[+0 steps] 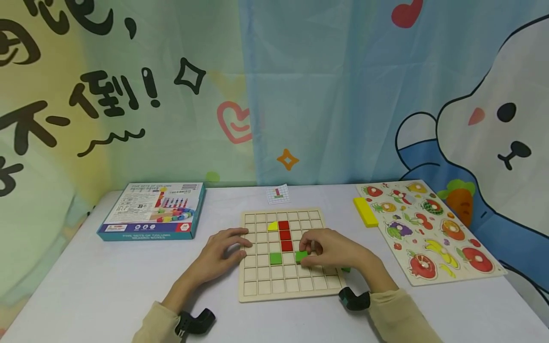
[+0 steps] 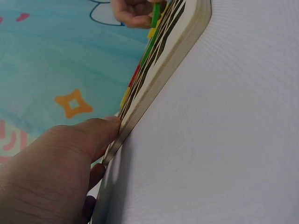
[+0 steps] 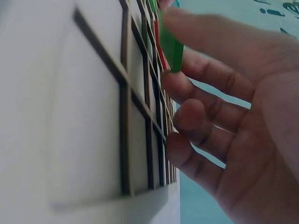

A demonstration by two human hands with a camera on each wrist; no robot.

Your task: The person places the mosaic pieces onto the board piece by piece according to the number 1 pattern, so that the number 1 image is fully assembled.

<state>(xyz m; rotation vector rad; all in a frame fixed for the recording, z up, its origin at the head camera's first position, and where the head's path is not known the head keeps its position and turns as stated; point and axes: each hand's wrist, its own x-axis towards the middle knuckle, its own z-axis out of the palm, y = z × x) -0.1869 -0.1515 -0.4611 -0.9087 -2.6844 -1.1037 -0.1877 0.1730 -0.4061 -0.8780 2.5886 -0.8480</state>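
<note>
A wooden grid board [image 1: 261,288] lies on the white table. In its cells sit a yellow piece [image 1: 272,226], a column of three red square tiles [image 1: 285,235] and a green tile [image 1: 275,258]. My right hand [image 1: 332,247] pinches another green tile [image 3: 170,44] between thumb and fingers, over the board to the right of the first green one. In the right wrist view that tile is tilted against the grid. My left hand [image 1: 220,255] touches the board's left edge with relaxed fingers; the left wrist view shows its thumb [image 2: 100,133] along the rim.
A small pattern card [image 1: 278,194] lies behind the board. To the left is a flat box [image 1: 150,212]. On the right are a fruit puzzle board [image 1: 411,247] and a yellow block [image 1: 365,212] at its edge. A green piece [image 1: 345,269] shows partly beneath the right forearm.
</note>
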